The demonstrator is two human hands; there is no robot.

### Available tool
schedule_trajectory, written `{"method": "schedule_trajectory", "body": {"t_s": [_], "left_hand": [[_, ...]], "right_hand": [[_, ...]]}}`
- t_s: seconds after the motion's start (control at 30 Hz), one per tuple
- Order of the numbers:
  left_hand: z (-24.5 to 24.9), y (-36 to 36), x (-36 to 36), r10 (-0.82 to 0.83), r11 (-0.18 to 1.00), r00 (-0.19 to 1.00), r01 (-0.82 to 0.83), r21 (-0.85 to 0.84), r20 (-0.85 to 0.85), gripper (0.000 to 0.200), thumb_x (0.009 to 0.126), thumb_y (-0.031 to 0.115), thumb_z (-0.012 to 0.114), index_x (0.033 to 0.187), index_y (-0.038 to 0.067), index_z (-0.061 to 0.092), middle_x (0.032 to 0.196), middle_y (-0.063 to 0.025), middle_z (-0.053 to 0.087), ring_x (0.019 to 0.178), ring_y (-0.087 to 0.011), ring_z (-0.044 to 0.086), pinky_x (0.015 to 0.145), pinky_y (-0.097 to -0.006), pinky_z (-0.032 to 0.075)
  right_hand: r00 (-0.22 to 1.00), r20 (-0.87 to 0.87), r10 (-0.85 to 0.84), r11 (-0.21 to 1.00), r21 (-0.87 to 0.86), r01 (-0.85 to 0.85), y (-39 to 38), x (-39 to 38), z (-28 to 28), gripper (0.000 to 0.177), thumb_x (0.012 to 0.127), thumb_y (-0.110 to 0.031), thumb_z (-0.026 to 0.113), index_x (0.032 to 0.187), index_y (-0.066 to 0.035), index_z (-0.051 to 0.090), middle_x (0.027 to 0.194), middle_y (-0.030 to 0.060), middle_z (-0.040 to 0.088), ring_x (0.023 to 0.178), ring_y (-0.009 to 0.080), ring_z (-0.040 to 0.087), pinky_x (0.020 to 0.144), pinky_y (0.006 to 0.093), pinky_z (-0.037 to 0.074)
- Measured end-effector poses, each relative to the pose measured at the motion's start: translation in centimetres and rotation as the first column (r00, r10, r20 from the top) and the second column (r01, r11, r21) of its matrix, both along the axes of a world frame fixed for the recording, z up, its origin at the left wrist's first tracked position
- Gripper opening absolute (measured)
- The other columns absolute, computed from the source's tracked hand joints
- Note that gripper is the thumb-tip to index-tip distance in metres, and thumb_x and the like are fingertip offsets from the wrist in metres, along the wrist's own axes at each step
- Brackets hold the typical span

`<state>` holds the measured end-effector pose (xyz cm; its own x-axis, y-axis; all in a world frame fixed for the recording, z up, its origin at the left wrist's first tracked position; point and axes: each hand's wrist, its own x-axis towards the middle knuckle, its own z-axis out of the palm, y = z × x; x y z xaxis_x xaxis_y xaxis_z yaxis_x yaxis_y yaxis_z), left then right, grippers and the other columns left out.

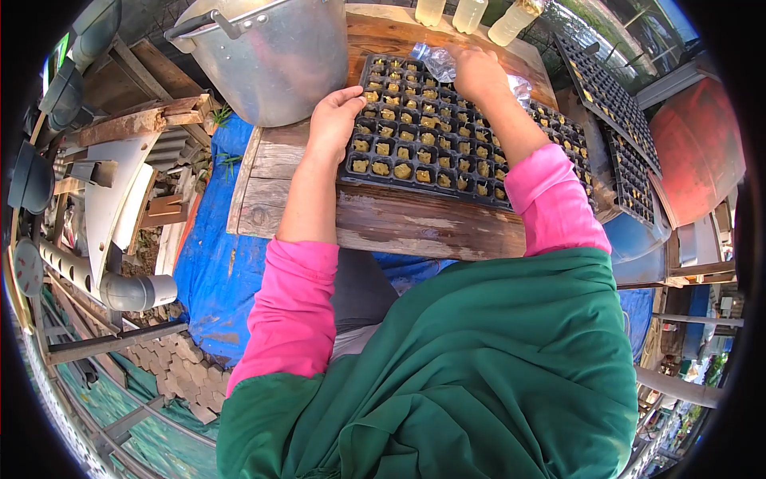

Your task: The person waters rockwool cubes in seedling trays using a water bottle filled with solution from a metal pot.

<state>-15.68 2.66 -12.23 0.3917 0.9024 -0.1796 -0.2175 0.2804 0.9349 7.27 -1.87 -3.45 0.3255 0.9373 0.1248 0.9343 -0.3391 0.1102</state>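
Observation:
A black seedling tray (447,148) lies on the wooden table, its many cells filled with yellowish-brown plugs. My left hand (336,120) is closed at the tray's left edge, thumb and fingers against the rim. Over the tray's far side, my right hand (480,77) grips a clear plastic bottle (438,64) from above. The bottle lies tilted sideways with its blue cap pointing left, and my hand hides its middle.
A large metal pot (267,64) stands at the table's back left. Several bottles of pale yellow liquid (469,14) line the far edge. More black trays (610,96) lean at right, near a red barrel (698,152). Blue tarp (211,271) covers ground at left.

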Motion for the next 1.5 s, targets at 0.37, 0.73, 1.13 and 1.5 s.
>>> {"method": "schedule_trajectory", "body": {"t_s": [0.37,0.73,1.13,1.5], "left_hand": [[-0.4,0.3,0.0,-0.008,1.0,1.0,0.008,0.012,-0.023,0.034,0.094,0.01,0.061,0.125,-0.003,0.061,0.114,-0.0148,0.067,0.1,-0.0182,0.064,0.087,-0.0299,0.051],[0.0,0.0,0.0,-0.003,1.0,1.0,0.003,0.019,-0.012,0.033,0.094,0.01,0.061,0.125,-0.004,0.06,0.111,-0.0143,0.069,0.097,-0.0174,0.065,0.084,-0.0294,0.052],[-0.2,0.2,0.0,0.0,1.0,1.0,0.001,0.023,-0.024,0.033,0.094,0.01,0.061,0.125,-0.003,0.061,0.112,-0.0147,0.068,0.098,-0.018,0.065,0.086,-0.0299,0.051],[0.1,-0.1,0.0,0.0,1.0,1.0,0.0,0.017,-0.02,0.033,0.095,0.009,0.06,0.125,-0.003,0.06,0.113,-0.0148,0.068,0.098,-0.018,0.065,0.085,-0.0299,0.052]], "right_hand": [[0.998,0.045,-0.047,0.997,-0.051,0.05,-1.1,0.3,0.1,0.046,0.09,-0.005,0.051,0.133,-0.02,0.056,0.133,0.0149,0.056,0.127,0.0376,0.049,0.097,0.045,0.052],[0.996,0.052,-0.066,0.995,-0.068,0.069,-1.7,0.9,-0.1,0.044,0.091,-0.007,0.052,0.132,-0.02,0.057,0.134,0.0141,0.054,0.127,0.0367,0.049,0.097,0.0445,0.052],[0.998,0.042,-0.055,0.997,-0.053,0.058,-1.3,1.4,-0.1,0.045,0.09,-0.006,0.051,0.133,-0.02,0.056,0.133,0.0148,0.057,0.125,0.0389,0.05,0.098,0.0452,0.051],[0.992,0.057,-0.113,0.991,-0.067,0.117,-2.6,2.7,-0.1,0.052,0.089,-0.004,0.052,0.137,-0.024,0.052,0.134,0.0144,0.055,0.13,0.0385,0.047,0.097,0.0468,0.052]]}}
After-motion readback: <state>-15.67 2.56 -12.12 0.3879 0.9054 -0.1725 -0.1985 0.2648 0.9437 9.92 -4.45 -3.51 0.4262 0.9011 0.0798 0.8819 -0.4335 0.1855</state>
